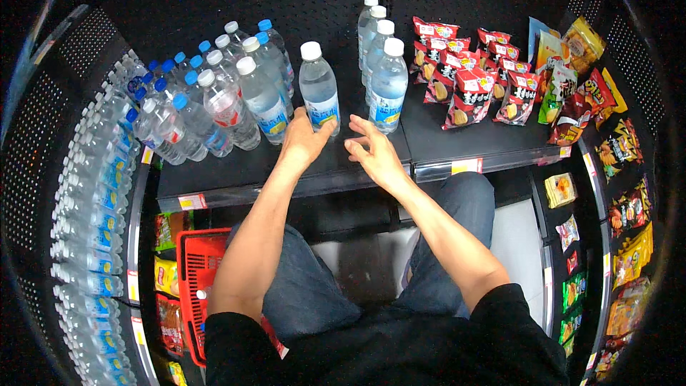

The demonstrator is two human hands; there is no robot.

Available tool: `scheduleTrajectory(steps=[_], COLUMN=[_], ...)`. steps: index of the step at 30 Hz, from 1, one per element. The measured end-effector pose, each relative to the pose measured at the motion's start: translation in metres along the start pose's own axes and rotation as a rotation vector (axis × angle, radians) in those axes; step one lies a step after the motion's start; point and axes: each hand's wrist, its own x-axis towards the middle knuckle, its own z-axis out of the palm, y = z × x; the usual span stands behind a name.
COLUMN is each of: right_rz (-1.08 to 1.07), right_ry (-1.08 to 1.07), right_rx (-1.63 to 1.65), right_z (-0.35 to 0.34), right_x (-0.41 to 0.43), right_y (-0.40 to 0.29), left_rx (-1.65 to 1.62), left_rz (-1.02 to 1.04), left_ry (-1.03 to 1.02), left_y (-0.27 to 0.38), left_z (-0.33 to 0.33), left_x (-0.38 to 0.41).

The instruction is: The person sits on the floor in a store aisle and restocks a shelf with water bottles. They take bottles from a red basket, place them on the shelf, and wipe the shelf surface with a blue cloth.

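Note:
My left hand (pixel 307 136) is at the lower part of a clear plastic bottle (pixel 318 91) with a white cap and a blue and yellow label, which stands upright on the black shelf (pixel 353 161). Its thumb and fingers lie around the bottle's base. To the right, my right hand (pixel 373 151) is held with fingers apart and nothing in it, just in front of a row of similar white-capped bottles (pixel 388 88). Left of my left hand stand several more bottles (pixel 262 99), some with white caps and some with blue ones.
Red snack bags (pixel 471 97) stand in rows on the shelf's right half, with other snack bags (pixel 558 91) beyond them. Many bottles (pixel 102 214) line the left side shelf. A red plastic basket (pixel 185 279) is at lower left, by my knee. Price tags (pixel 193 201) run along the shelf's front edge.

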Motion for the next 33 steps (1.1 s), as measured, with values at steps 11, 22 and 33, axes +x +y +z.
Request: scheduleTrajectory(steps=[11,22,33], right_rz=[-0.004,0.065,-0.005], right_ry=[0.137,0.351,0.503], right_rx=[-0.129,-0.174,-0.070], right_z=[0.019,0.033,0.035], right_x=[0.077,0.139,0.164], right_y=[0.047,0.051,0.040], left_rx=[-0.224,-0.345,-0.594], left_rz=[-0.113,-0.062,-0.092], left_ry=[0.064,0.107,0.096], left_y=[-0.016,-0.028,-0.032], left_z=[0.035,0.053,0.071], left_x=[0.053,0.104,0.132])
